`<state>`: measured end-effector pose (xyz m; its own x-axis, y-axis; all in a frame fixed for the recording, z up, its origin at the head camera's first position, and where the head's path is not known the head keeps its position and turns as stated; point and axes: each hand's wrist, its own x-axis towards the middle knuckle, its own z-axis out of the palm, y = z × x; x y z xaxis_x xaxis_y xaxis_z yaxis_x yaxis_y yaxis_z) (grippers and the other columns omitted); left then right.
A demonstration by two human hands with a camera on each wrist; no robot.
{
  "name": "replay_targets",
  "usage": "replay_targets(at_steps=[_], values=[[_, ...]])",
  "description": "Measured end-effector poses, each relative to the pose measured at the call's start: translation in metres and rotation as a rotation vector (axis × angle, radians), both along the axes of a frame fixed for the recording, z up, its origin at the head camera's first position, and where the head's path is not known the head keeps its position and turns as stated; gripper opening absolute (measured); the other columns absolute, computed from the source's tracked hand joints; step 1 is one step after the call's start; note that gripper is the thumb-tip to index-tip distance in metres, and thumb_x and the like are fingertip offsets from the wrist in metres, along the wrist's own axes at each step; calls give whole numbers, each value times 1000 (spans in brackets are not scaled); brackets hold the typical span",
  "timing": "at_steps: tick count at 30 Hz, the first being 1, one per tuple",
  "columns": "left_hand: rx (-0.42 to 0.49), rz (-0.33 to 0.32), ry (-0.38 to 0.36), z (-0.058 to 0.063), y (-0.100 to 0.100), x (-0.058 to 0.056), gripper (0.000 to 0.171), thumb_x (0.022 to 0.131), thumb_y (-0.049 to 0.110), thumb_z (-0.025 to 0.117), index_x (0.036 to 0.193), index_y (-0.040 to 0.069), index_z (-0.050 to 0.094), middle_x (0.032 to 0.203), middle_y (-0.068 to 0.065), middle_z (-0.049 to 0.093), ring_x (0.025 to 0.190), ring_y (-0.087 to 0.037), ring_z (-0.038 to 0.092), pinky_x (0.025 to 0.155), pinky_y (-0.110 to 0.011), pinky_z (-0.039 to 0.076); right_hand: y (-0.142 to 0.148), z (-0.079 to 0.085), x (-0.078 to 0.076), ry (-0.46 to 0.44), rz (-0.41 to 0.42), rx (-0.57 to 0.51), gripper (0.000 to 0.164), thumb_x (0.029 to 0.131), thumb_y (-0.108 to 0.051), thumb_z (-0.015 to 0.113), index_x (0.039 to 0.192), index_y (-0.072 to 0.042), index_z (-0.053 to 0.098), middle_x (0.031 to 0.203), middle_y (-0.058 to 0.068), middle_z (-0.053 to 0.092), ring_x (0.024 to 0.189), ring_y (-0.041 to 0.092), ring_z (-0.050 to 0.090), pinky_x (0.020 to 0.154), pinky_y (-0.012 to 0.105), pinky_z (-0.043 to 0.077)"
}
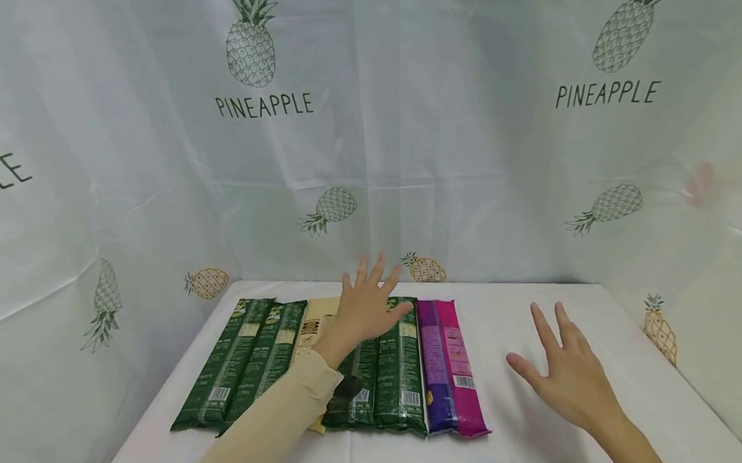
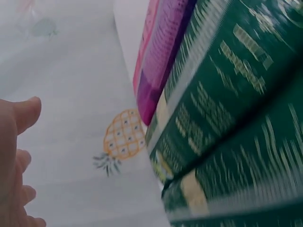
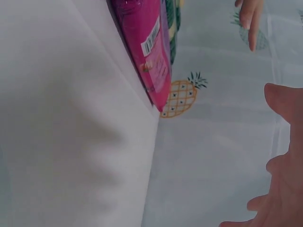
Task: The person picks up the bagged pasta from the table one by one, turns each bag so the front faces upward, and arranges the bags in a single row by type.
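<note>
A row of long pasta packets lies side by side on a white-covered table. Two green packets (image 1: 225,364) are at the left, then a yellow packet (image 1: 313,323), two more green packets (image 1: 399,371), and a pink and purple packet (image 1: 452,368) at the right end. My left hand (image 1: 366,306), fingers spread, is over the far part of the row and holds nothing; its forearm hides part of the yellow packet. In the left wrist view it stands apart from the packets. My right hand (image 1: 571,371) hovers right of the pink packet, fingers spread, also holding nothing.
The white table (image 1: 509,301) has a cloth-like cover. Behind and along both sides hangs a pale curtain (image 1: 440,114) printed with pineapples, close to the table's edges. A dark round object (image 1: 348,386) shows at the left wrist.
</note>
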<state>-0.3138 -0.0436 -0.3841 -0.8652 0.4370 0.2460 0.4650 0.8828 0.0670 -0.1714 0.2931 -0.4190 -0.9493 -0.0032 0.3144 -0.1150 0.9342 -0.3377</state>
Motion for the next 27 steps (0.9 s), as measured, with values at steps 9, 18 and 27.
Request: replay_targets(at_steps=[9,18,27], values=[[196,-29,-162,-12,28,-9,80,107,65,46,172,34,11,179,-10,9,162,-44,11,118,-71,32,-15,-8,-5,-123,6,-152,105,101,-63,62,173,-21,-1,172,34,3,142,73,26,87,90,39],[481,-61,-346,-28,43,-18,80,108,59,51,172,30,14,176,-14,22,159,-44,23,121,-68,31,-27,-16,-4,-243,32,-405,103,104,-58,60,172,-11,-2,168,38,11,139,61,44,98,73,50],[662,-47,-503,-43,48,-26,78,107,55,55,172,24,24,165,-21,42,153,-41,39,117,-63,39,-46,-20,-4,-426,7,-754,103,105,-55,62,172,-12,-4,166,36,11,140,60,43,85,48,64]])
